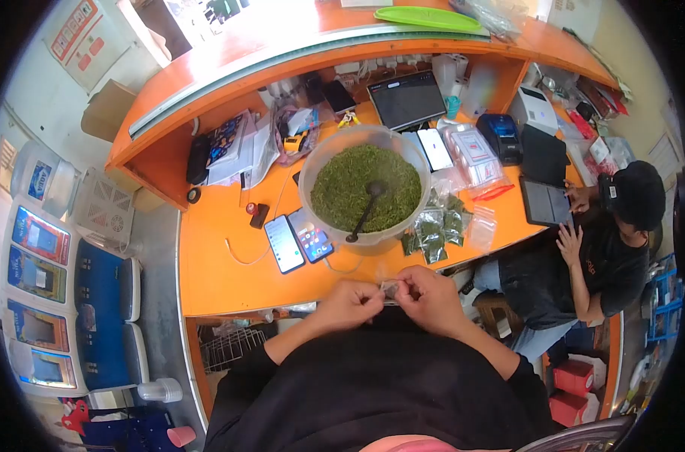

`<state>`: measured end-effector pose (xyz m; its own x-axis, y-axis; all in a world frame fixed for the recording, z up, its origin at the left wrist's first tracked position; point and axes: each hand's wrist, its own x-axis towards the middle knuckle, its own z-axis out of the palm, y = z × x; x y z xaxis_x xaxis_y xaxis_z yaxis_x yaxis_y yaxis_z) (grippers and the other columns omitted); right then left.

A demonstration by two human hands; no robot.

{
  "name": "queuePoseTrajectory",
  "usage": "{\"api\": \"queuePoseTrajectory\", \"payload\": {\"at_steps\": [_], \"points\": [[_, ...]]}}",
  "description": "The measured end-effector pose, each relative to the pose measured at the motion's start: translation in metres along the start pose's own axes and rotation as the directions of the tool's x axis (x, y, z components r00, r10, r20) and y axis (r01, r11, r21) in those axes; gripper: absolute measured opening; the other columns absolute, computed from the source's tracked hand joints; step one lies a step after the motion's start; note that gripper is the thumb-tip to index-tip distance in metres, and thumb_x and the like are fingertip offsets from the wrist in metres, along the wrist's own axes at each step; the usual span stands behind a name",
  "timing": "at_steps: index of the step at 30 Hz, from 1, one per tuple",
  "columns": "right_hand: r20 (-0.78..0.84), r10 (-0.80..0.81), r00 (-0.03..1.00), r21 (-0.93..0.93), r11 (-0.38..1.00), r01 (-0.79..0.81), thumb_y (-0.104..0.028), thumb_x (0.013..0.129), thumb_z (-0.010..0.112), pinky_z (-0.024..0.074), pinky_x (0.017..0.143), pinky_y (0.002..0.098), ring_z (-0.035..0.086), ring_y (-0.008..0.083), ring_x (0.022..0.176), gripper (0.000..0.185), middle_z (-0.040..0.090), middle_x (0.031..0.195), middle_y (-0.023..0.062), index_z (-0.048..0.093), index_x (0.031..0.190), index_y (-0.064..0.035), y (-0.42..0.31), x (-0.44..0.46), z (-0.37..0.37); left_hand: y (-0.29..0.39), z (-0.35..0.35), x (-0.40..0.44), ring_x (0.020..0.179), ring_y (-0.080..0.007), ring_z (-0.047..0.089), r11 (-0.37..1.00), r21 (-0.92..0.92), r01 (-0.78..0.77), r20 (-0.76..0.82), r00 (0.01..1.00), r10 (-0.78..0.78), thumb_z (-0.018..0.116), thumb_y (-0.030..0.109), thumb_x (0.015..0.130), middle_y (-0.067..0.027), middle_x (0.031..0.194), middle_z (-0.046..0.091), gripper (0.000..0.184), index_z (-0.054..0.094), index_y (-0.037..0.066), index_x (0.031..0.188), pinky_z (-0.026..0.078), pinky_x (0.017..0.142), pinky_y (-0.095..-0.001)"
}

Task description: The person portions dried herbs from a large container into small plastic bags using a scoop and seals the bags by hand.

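My left hand (350, 303) and my right hand (431, 298) meet at the table's front edge, close to my body. Between them is a small clear plastic bag (389, 288), its edges pinched in the closed fingers of both hands. Just beyond stands a large translucent tub (306, 188) of shredded green leaves (357, 177). A black spoon (374, 190) rests in the leaves, its handle leaning on the near rim. Small bags filled with green leaves (433, 235) lie in a pile right of the tub, beside flat clear zip bags (483, 228).
Two lit phones (284, 245) (312, 237) lie left of the tub. Behind it stand a tablet (406, 102) and a white-screened phone (435, 149). At right, a seated co-worker (599, 248) in black touches another tablet (546, 202). A raised orange shelf (229, 64) borders the back.
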<state>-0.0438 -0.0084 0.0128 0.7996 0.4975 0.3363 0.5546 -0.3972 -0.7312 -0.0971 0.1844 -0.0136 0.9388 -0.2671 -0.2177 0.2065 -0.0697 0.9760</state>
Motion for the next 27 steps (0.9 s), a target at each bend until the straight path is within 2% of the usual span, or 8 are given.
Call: {"api": "queuePoseTrajectory", "payload": {"at_steps": [3,7,10,13,14,19,22,27], "points": [[0.249,-0.329,0.911,-0.163,0.913,0.375,-0.011,0.074,0.070,0.0496,0.054,0.0353,0.062,0.0241,0.062,0.019,0.057,0.077,0.0059,0.061,0.090,-0.0104,-0.005,0.009,-0.011,0.041,-0.017,-0.012,0.049,-0.0074,0.052,0.786,0.600,-0.150,-0.033,0.977,0.212,0.067,0.015,0.083,-0.0035,0.052,0.054,0.026,0.059,0.000,0.064,0.042,0.048,-0.0263],[0.405,-0.485,0.775,-0.187,0.786,0.590,-0.016,0.074,0.071,0.0491,0.054,0.0336,0.062,0.0209,0.067,0.017,0.053,0.078,0.0021,0.061,0.087,-0.0115,-0.028,0.034,-0.017,0.071,-0.037,-0.012,0.054,-0.0125,0.057,0.492,0.865,0.099,-0.207,0.963,0.170,0.073,0.024,0.076,-0.0057,0.063,0.061,0.025,0.062,0.001,0.074,0.046,0.050,-0.0307],[0.325,-0.566,0.758,-0.059,0.788,0.613,-0.019,0.077,0.070,0.0489,0.054,0.0324,0.062,0.0191,0.070,0.013,0.053,0.080,0.0007,0.062,0.084,-0.0118,-0.037,0.049,-0.021,0.089,-0.043,-0.019,0.089,-0.0182,0.064,0.787,0.616,0.039,-0.210,0.971,0.116,0.067,0.043,0.083,-0.0129,0.101,0.065,0.049,0.062,0.000,0.107,0.050,0.073,-0.0328],[0.331,-0.528,0.782,0.041,0.836,0.547,-0.019,0.080,0.068,0.0488,0.054,0.0327,0.064,0.0203,0.069,0.009,0.061,0.084,0.0035,0.064,0.083,-0.0111,-0.047,0.057,-0.024,0.074,-0.045,-0.021,0.123,-0.0292,0.048,0.864,0.207,-0.458,0.179,0.886,0.427,0.047,0.051,0.095,-0.0194,0.132,0.047,0.070,0.034,-0.002,0.140,0.037,0.101,-0.0351],[0.376,-0.501,0.779,0.037,0.848,0.528,-0.017,0.079,0.070,0.0489,0.055,0.0326,0.064,0.0203,0.069,0.009,0.063,0.085,0.0041,0.066,0.085,-0.0115,-0.048,0.060,-0.024,0.077,-0.046,-0.029,0.135,-0.0278,0.032,0.938,0.099,-0.331,0.334,0.899,0.282,0.041,0.048,0.099,-0.0204,0.143,0.034,0.074,0.022,-0.007,0.145,0.021,0.112,-0.0353],[0.314,-0.568,0.761,0.270,0.821,0.502,-0.021,0.084,0.067,0.0487,0.055,0.0354,0.064,0.0264,0.066,0.014,0.063,0.082,0.0084,0.062,0.084,-0.0078,-0.055,0.074,-0.015,0.068,-0.046,-0.041,0.129,-0.0241,0.039,0.973,-0.082,-0.215,0.230,0.946,0.229,0.042,0.046,0.099,-0.0155,0.138,0.039,0.071,0.022,-0.004,0.146,0.028,0.108,-0.0351],[0.213,-0.361,0.908,0.195,0.926,0.322,-0.022,0.079,0.072,0.0489,0.064,0.0362,0.061,0.0272,0.076,0.018,0.059,0.087,0.0071,0.065,0.090,-0.0094,-0.038,0.094,-0.020,0.050,-0.053,-0.047,0.124,-0.0225,0.042,0.945,-0.215,-0.245,0.077,0.961,0.266,0.043,0.048,0.098,-0.0125,0.130,0.042,0.069,0.025,-0.001,0.144,0.031,0.106,-0.0366],[0.328,-0.387,0.862,-0.145,0.881,0.451,-0.022,0.073,0.076,0.0427,0.084,0.0424,0.050,0.0291,0.099,0.034,0.052,0.102,0.0071,0.068,0.106,-0.0165,-0.002,0.110,0.002,0.036,-0.058,-0.043,0.110,-0.0232,0.051,0.851,-0.329,-0.410,-0.263,0.905,0.334,0.048,0.057,0.091,-0.0102,0.122,0.048,0.075,0.032,0.002,0.139,0.039,0.099,-0.0423]]}}
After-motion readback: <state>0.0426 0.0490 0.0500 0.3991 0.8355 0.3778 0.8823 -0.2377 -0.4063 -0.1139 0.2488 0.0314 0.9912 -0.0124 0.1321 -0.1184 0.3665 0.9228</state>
